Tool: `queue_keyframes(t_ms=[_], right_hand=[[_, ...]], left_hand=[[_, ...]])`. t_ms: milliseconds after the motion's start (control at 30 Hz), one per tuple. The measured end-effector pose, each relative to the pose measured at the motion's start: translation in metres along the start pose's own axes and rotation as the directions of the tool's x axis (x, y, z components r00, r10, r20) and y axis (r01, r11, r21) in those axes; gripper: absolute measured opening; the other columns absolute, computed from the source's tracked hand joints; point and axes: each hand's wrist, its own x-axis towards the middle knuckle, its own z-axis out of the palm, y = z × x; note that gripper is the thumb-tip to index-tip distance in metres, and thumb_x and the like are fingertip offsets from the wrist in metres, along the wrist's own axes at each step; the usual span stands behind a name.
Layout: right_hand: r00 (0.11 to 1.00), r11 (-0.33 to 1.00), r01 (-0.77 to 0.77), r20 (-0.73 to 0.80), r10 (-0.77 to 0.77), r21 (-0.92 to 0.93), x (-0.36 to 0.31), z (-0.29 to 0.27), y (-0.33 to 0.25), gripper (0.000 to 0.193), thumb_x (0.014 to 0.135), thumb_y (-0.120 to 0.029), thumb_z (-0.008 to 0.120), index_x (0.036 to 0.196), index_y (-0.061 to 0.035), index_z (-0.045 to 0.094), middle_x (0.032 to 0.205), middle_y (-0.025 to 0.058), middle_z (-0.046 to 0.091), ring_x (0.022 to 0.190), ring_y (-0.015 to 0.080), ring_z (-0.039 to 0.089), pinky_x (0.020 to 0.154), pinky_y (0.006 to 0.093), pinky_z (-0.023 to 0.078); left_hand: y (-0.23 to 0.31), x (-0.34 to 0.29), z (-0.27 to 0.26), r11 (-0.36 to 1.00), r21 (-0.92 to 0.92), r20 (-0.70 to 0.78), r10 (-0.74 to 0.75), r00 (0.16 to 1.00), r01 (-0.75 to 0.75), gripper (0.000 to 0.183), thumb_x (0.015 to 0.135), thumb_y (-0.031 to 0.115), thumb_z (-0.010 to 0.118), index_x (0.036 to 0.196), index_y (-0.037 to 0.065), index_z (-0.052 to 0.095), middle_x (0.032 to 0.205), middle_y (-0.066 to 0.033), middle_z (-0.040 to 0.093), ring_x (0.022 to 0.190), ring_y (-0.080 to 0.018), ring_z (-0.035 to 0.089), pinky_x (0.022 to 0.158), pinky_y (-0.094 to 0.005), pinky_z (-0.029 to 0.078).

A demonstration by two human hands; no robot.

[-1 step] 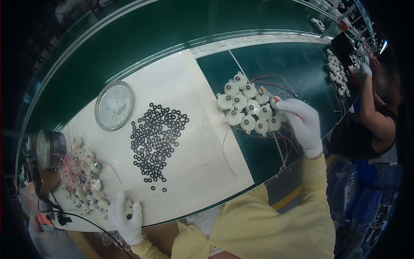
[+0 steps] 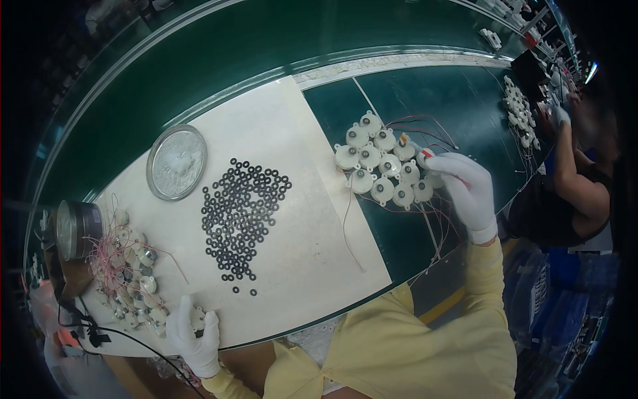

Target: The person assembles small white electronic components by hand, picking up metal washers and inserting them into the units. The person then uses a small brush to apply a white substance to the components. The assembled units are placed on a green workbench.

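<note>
My right hand [image 2: 468, 189], in a white glove, pinches a slim brush [image 2: 415, 147] with a red part near the fingers and an orange tip. The tip reaches over a cluster of white round motors [image 2: 367, 157] with dark shafts pointing up, on the green mat. At the near left table edge, my left hand [image 2: 193, 339], also gloved, has a small white motor [image 2: 198, 319] between thumb and fingers. Part of that motor is hidden by the glove. A heap of similar motors [image 2: 136, 292] with tangled pink wires lies just beyond it.
Many small black rings [image 2: 242, 216] lie spread on the white board [image 2: 312, 226]. A round dish [image 2: 177, 163] of whitish stuff stands behind them. A metal tin [image 2: 74, 229] is at the left. At the right a co-worker [image 2: 575, 179] works beside more white parts [image 2: 520, 113].
My two hands and the things around them show no visible movement. The co-worker's gloved hand at the right has shifted slightly downward.
</note>
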Motion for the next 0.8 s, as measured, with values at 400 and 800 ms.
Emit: queue_keyframes(t_ms=[400, 800], right_hand=[[0.999, 0.995, -0.013, -0.037, 0.017, 0.098, 0.001, 0.001, -0.006, 0.035, 0.087, 0.011, 0.054, 0.114, 0.0027, 0.075, 0.105, 0.0146, 0.074, 0.087, 0.0182, 0.069, 0.081, 0.0294, 0.054], [0.994, 0.956, -0.101, -0.021, 0.111, 0.274, -0.014, -0.002, 0.003, 0.035, 0.088, 0.011, 0.053, 0.117, 0.0060, 0.073, 0.107, 0.0158, 0.075, 0.093, 0.0194, 0.072, 0.086, 0.0299, 0.055]], left_hand=[[0.003, 0.006, 0.003, 0.998, 0.019, -0.057, 0.067, 0.996, -0.066, 0.062, 0.078, 0.010, 0.082, 0.137, 0.004, 0.062, 0.103, -0.0125, 0.065, 0.087, -0.0311, 0.059, 0.080, -0.0442, 0.049], [0.003, 0.005, 0.003, 0.998, 0.005, -0.060, 0.057, 0.997, -0.057, 0.060, 0.079, 0.010, 0.081, 0.136, 0.004, 0.063, 0.100, -0.0116, 0.064, 0.087, -0.0309, 0.059, 0.079, -0.0438, 0.049]])
